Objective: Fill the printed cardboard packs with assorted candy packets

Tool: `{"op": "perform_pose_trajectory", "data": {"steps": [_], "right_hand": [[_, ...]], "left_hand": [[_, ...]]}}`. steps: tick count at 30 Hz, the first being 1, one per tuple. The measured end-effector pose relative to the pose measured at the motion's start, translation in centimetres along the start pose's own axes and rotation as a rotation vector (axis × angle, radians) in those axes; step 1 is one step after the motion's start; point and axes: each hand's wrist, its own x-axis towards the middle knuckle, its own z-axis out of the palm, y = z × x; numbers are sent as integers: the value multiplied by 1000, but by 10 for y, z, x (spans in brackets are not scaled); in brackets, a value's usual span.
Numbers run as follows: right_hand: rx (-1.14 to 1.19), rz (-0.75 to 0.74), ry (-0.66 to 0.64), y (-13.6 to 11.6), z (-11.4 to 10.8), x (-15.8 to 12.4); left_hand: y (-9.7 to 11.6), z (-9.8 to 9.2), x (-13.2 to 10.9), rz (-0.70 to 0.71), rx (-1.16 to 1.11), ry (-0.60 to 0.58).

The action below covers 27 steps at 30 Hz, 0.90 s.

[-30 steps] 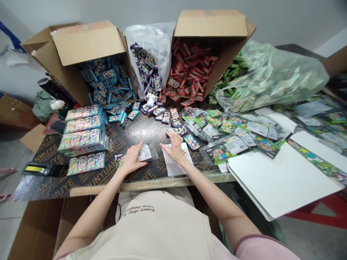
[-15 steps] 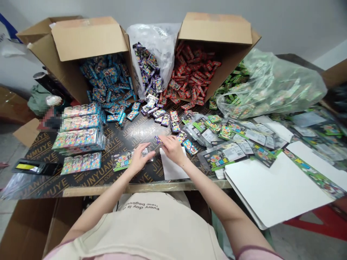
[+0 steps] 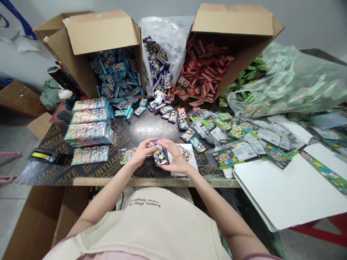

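A small purple packet (image 3: 161, 156) with a colourful print is held up between my two hands. My left hand (image 3: 143, 153) grips its left upper edge with thumb and fingers. My right hand (image 3: 176, 159) curves round its top and right side, fingertips meeting those of the left. Just beside my right hand, a red packet (image 3: 184, 151) lies on a white sheet (image 3: 193, 164). To the left, partly covered by my left hand, lies a clear-and-black printed bag (image 3: 126, 154) with green lettering.
Loose packets in purple (image 3: 172, 116), blue (image 3: 142, 110) and red (image 3: 182, 112) lie ahead. Behind them stand two cartons (image 3: 103, 34) (image 3: 233, 21) around a plastic bag (image 3: 176, 34). Stacked wrapped sets (image 3: 89, 130) and a tape dispenser (image 3: 48, 157) are left; printed bags (image 3: 233, 155) and white boards (image 3: 287, 191) right.
My hands have come together, and the left now touches the purple packet that the right held alone. A red packet shows on the white sheet. The view has shifted slightly left.
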Motion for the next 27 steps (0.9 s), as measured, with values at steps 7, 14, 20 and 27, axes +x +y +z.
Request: {"op": "perform_pose_trajectory", "data": {"steps": [7,14,20,27], "right_hand": [[114,84,75,4,-1,-3],[117,246,282,8,1,-6],[27,176,334,-3,-1,3],[275,328,301,2,6,14]], "left_hand": [[-1,9,2,-61,-84,-5],[-4,10,9,54,-221,222],[-27,15,-1,-195,-206,68],[-28,13,-10,51,41,66]]}}
